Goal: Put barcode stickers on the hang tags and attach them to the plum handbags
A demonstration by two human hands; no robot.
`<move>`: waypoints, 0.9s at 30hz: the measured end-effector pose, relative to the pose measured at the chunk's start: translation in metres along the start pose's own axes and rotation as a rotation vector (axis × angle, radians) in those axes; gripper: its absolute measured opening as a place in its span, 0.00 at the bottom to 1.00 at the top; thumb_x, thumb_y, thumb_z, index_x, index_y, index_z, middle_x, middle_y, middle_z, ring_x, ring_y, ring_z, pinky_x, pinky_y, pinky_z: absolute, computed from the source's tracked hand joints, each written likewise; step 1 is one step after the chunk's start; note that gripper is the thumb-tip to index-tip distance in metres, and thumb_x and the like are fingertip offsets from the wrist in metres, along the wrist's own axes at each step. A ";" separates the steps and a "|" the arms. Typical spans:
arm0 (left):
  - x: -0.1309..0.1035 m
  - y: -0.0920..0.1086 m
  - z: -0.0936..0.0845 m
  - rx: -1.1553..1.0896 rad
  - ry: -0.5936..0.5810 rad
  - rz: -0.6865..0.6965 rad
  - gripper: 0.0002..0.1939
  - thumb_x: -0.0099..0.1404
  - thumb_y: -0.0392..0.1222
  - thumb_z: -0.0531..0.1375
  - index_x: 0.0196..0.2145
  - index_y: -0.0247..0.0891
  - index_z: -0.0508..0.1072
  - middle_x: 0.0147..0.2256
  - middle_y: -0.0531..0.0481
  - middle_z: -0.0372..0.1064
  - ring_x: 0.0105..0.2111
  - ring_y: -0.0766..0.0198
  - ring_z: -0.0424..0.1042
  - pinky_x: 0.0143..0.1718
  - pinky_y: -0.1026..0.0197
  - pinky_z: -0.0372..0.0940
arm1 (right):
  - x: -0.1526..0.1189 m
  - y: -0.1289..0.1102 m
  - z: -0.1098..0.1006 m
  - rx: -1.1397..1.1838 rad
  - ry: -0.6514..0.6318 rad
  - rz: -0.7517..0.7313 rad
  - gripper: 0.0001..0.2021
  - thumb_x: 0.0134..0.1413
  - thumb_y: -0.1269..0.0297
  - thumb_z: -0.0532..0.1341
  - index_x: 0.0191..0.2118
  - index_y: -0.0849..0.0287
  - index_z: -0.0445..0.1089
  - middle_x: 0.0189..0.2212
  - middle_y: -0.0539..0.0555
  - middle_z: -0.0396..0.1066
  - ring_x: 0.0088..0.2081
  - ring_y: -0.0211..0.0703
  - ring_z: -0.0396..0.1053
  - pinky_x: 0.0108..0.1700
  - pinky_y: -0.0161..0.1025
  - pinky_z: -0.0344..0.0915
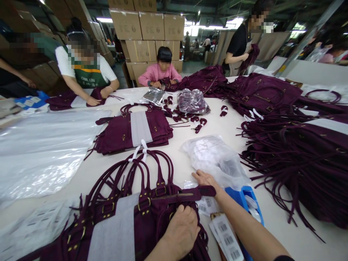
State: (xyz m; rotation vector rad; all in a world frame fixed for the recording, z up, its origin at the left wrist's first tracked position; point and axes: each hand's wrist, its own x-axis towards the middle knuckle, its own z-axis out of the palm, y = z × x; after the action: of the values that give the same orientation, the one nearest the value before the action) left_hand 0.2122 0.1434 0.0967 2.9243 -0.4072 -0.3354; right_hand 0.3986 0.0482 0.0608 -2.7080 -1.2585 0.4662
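Observation:
A dark purple handbag (150, 221) lies in front of me, wrapped with a pale paper band (114, 228); white ties (140, 154) hold its looped handles together. My left hand (179, 228) is curled closed on the bag's right side, below its strap end (206, 191). Past that strap, my right hand (205, 179) reaches to the near edge of a clear plastic bag (214, 156) with whitish contents. Its fingers point left and look stretched out, with no object visible in them. White barcode tags (227, 237) lie beneath my right forearm.
A blue tray (257, 206) sits beside the tags. Another banded handbag (116, 130), coiled straps (201, 125) and plastic sheets (40, 145) lie across the table. Piled fringed bags (312, 152) fill the right side. Several people work around the far edge, before stacked cartons (150, 27).

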 end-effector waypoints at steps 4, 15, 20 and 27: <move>0.000 -0.001 0.004 0.006 0.034 0.018 0.18 0.67 0.45 0.47 0.45 0.30 0.68 0.44 0.41 0.67 0.44 0.56 0.62 0.49 0.51 0.52 | 0.002 -0.003 0.000 0.170 0.020 -0.012 0.16 0.49 0.73 0.54 0.46 0.58 0.65 0.43 0.55 0.64 0.37 0.40 0.66 0.39 0.34 0.60; 0.005 -0.002 -0.004 -0.002 -0.042 0.052 0.19 0.67 0.45 0.47 0.46 0.27 0.68 0.44 0.39 0.67 0.44 0.55 0.62 0.48 0.51 0.53 | 0.017 -0.006 0.005 0.904 0.204 0.234 0.15 0.46 0.52 0.57 0.24 0.60 0.70 0.19 0.50 0.66 0.20 0.35 0.59 0.23 0.34 0.56; 0.005 -0.003 -0.008 -0.108 -0.041 0.024 0.18 0.65 0.44 0.50 0.44 0.27 0.69 0.42 0.38 0.68 0.43 0.52 0.63 0.47 0.48 0.55 | -0.017 -0.007 -0.039 1.163 0.343 0.294 0.26 0.43 0.43 0.55 0.32 0.64 0.72 0.19 0.52 0.68 0.16 0.31 0.53 0.18 0.32 0.49; -0.017 0.002 -0.057 -0.690 0.577 -0.176 0.18 0.57 0.34 0.57 0.47 0.37 0.64 0.46 0.44 0.65 0.46 0.55 0.62 0.47 0.52 0.58 | -0.072 -0.061 -0.098 1.280 0.349 0.224 0.21 0.49 0.47 0.57 0.28 0.63 0.73 0.17 0.50 0.65 0.17 0.31 0.54 0.20 0.31 0.50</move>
State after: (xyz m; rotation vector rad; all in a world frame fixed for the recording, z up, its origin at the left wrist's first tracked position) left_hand 0.2090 0.1538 0.1550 2.2291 0.0546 0.2983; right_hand 0.3428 0.0347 0.1842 -1.6780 -0.3012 0.5240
